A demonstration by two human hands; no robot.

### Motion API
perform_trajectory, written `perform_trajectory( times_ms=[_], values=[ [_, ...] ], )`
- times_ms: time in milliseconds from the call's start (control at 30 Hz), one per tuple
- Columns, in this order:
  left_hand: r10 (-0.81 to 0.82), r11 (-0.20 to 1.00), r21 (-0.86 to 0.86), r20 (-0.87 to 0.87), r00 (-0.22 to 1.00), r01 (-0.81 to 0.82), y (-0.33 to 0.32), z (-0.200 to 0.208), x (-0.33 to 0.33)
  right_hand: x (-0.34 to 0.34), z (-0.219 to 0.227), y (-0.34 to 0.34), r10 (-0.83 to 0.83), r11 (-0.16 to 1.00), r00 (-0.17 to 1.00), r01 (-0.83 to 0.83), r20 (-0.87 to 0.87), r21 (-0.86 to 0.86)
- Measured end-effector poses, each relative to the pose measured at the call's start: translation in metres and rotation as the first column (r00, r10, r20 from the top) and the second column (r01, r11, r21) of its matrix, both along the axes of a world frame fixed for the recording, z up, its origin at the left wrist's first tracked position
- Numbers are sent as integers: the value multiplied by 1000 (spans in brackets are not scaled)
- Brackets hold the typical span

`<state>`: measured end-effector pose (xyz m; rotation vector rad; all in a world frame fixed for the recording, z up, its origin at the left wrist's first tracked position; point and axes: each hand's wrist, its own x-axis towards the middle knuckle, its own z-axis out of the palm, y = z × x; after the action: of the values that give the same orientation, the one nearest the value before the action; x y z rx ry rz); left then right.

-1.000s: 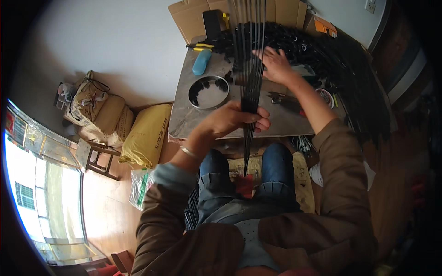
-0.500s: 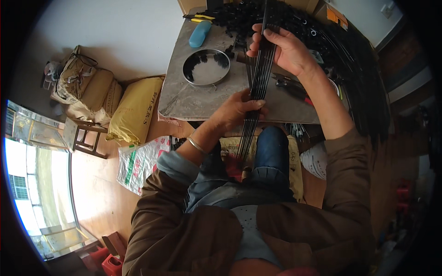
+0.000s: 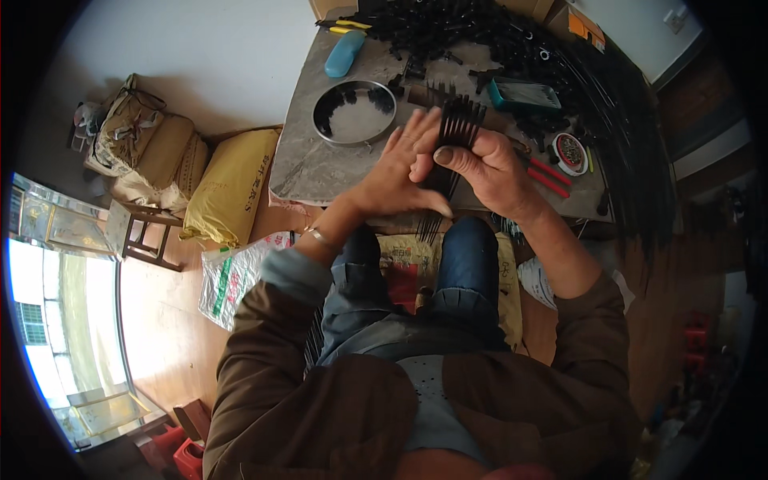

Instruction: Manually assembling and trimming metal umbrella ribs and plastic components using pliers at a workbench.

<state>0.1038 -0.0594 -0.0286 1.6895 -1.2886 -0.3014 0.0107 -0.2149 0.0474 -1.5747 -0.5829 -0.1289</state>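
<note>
A bundle of thin black rods (image 3: 462,118) stands over the front of the grey table (image 3: 308,172), its tips fanned side by side. My right hand (image 3: 500,176) is closed around it, thumb laid across the rods below the tips. Against the bundle's left side rests my left hand (image 3: 392,176), fingers stretched out and spread, with the thumb reaching across lower down. The lower rod ends hang above my knees. Both hands partly hide the bundle's middle. Left of them on the table lies a round shallow metal pan (image 3: 352,124).
A heap of black fittings (image 3: 432,32) covers the table's back, with long black strands (image 3: 632,168) along its right. Nearby are a teal box (image 3: 500,98), a dish of small parts (image 3: 578,170), red handles (image 3: 550,180) and a blue case (image 3: 345,54). Yellow sacks (image 3: 228,188) stand left.
My right hand has come down and nearer with the rods. My left hand has loosened its grip and spread its fingers. The rod tips, earlier higher up, now show fanned out.
</note>
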Motion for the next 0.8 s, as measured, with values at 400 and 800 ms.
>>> perform_trajectory(
  times_ms=[400,800],
  values=[
    [14,913,-399,-189,982,-90,-12,95,-27,19,12,-47,-45,855,999,47,18,-517],
    [-61,938,-347,-194,979,-10,-14,102,-29,85,-48,-216,-670,-84,544,620,504,-780]
  ],
)
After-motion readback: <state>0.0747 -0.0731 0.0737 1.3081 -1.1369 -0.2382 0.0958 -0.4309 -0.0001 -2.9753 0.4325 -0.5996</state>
